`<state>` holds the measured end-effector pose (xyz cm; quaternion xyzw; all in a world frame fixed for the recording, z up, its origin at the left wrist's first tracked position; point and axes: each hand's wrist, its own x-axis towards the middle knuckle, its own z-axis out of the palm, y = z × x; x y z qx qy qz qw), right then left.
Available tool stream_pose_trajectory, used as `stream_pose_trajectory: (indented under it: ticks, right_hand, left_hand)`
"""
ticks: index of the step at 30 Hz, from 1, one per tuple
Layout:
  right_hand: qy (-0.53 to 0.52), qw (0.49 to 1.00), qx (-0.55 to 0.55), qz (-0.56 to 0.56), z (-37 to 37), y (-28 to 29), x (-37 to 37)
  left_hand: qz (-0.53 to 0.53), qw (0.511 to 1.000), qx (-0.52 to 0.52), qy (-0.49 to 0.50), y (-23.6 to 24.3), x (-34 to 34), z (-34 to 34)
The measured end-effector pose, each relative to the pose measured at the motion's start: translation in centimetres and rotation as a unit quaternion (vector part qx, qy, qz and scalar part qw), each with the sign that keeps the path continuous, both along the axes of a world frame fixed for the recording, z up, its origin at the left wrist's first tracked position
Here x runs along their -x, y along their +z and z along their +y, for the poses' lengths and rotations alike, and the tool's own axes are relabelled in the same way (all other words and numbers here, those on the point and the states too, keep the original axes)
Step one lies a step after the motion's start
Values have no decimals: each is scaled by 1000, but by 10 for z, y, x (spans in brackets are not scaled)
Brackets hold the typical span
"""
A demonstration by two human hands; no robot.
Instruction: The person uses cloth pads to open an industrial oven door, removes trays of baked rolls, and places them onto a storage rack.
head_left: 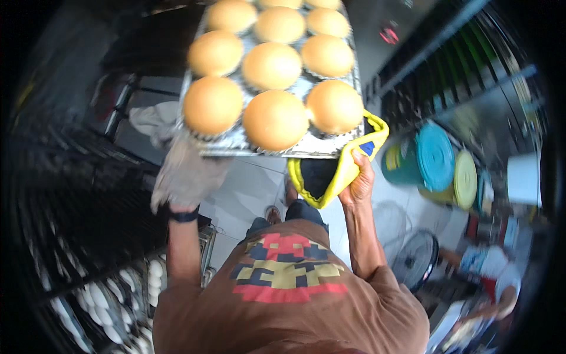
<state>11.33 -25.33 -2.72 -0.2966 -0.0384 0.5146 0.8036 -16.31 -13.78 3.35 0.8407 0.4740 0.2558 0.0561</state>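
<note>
A metal baking tray (318,147) carries rows of golden round buns (276,120) in paper or foil cups, held up in front of me. At its near left corner is my left hand (187,177), covered by a greyish cloth or glove; it is blurred, and its fingers are hidden at the tray edge. A loose whitish cloth (156,121) hangs beside that corner. My right hand (361,182) is closed round a yellow-edged pot holder (348,171) with a dark inside, which is folded against the tray's near right corner. The tray's far end runs out of view.
On the left stands a dark rack (53,236); trays of pale dough pieces (100,307) sit low in it. Teal (436,156) and yellow (465,180) lidded tubs stand at right, below another rack (460,71). A round fan (415,259) and a person (492,271) are lower right.
</note>
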Motion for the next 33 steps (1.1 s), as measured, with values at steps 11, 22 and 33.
stream_pose_trajectory:
  ticks: [11,22,33]
  right_hand:
    - [-172,974,149,3,-215,0,5]
    - [-303,935,175,52,-347,-147,-84]
    - [-305,930,192,74,-343,-318,-252]
  left_hand:
    - [57,969,173,-164,-69,26,-120]
    - [-361,520,753,-180,-234,-130,-163]
    - [-264,523,768,-259,-398,-305,-145]
